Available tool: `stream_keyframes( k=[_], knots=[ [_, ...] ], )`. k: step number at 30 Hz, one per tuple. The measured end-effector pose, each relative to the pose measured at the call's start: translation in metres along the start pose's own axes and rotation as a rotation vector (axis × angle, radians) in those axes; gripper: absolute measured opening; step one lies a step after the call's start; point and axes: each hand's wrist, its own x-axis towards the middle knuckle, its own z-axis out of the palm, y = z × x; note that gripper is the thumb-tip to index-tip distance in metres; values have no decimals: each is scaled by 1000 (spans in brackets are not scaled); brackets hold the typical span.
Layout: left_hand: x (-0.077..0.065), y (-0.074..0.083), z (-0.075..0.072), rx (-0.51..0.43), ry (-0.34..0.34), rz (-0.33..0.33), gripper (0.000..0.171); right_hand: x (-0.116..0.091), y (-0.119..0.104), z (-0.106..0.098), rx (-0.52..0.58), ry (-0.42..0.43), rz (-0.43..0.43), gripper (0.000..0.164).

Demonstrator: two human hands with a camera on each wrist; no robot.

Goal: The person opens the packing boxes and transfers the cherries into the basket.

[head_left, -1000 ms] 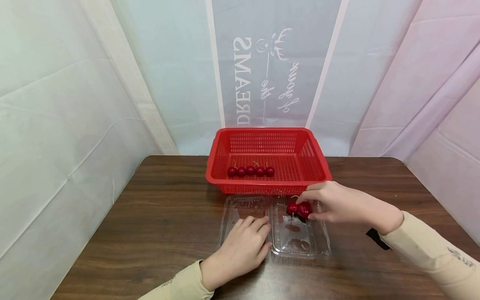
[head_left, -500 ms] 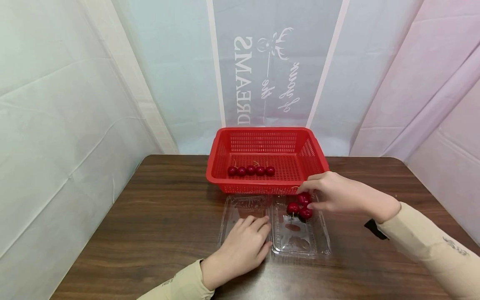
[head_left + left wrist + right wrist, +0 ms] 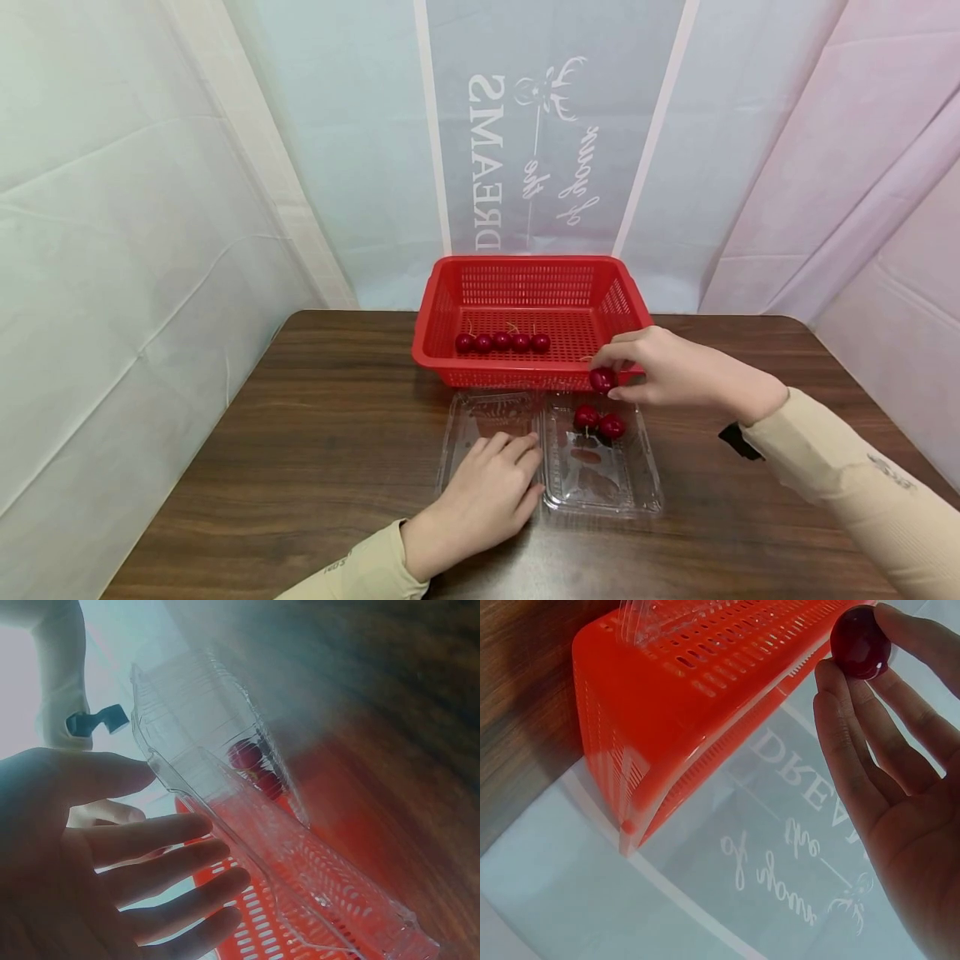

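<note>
My right hand (image 3: pixel 660 367) pinches a dark red cherry (image 3: pixel 602 380) between thumb and fingertips, at the front right rim of the red basket (image 3: pixel 525 365). The right wrist view shows that same cherry (image 3: pixel 861 643) held up by the fingertips. Below it, two more cherries (image 3: pixel 612 427) lie in the right half of an opened clear plastic clamshell box (image 3: pixel 592 492). My left hand (image 3: pixel 483 492) rests with extended fingers on the box's left half, by the fold. In the left wrist view its fingers (image 3: pixel 172 870) lie spread along the clear plastic edge.
Inside the basket, several cherries (image 3: pixel 501 341) with stems stand in a row toward the left front. The basket sits at the back of a dark wooden table (image 3: pixel 345 417). Behind it hangs a printed cloth (image 3: pixel 555 167), with pale cloth at both sides.
My right hand has lifted one cherry out of the clear box and carried it up and away toward the basket's front rim. The left hand has stayed in place.
</note>
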Motion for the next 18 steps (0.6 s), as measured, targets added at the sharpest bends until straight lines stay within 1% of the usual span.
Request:
stream_keyframes(
  k=[5,11,18],
  knots=[
    [0,0,0,4,1,-2,31,5,5,0,-1,-5,9,27],
    [-1,0,1,6,28,6,31,9,11,0,-1,-3,4,27],
    [-1,-1,1,9,34,8,30,13,12,-2,22,-39,103,28]
  ],
)
